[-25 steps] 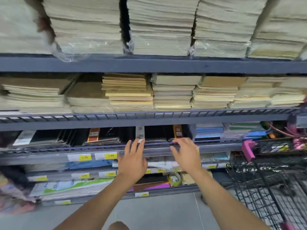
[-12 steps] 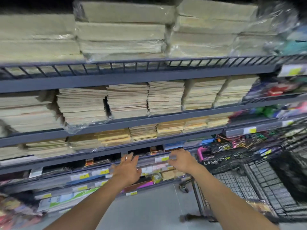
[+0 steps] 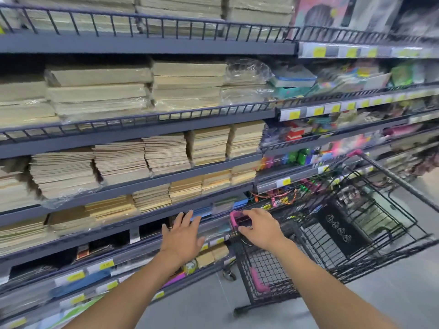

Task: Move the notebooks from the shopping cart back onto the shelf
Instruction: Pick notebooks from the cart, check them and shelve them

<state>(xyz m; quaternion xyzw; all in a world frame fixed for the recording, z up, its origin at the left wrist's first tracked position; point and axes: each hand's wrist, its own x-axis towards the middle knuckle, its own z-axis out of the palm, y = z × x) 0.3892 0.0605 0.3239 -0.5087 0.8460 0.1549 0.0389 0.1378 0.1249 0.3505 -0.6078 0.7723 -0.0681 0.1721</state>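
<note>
Stacks of tan notebooks (image 3: 166, 155) fill the grey shelf (image 3: 142, 184) tiers on the left. The black wire shopping cart (image 3: 356, 255) with pink trim stands to the right of them, close to the shelving. My left hand (image 3: 183, 236) hovers with spread, straight fingers in front of a lower shelf rail and holds nothing. My right hand (image 3: 260, 229) is at the cart's near left corner, fingers above and thumb below the pink corner piece (image 3: 238, 220). Blur keeps me from making out any notebooks inside the cart.
Colourful stationery (image 3: 320, 129) crowds the shelves to the right, behind the cart. Yellow price tags (image 3: 294, 113) line the shelf rails. A black flap with white icons (image 3: 339, 230) hangs inside the cart. Grey floor (image 3: 202, 302) lies below my arms.
The view has swung right and the cart has come into full sight. My right hand left the shelf rail and moved onto the cart's pink corner; my left hand lifted off the rail.
</note>
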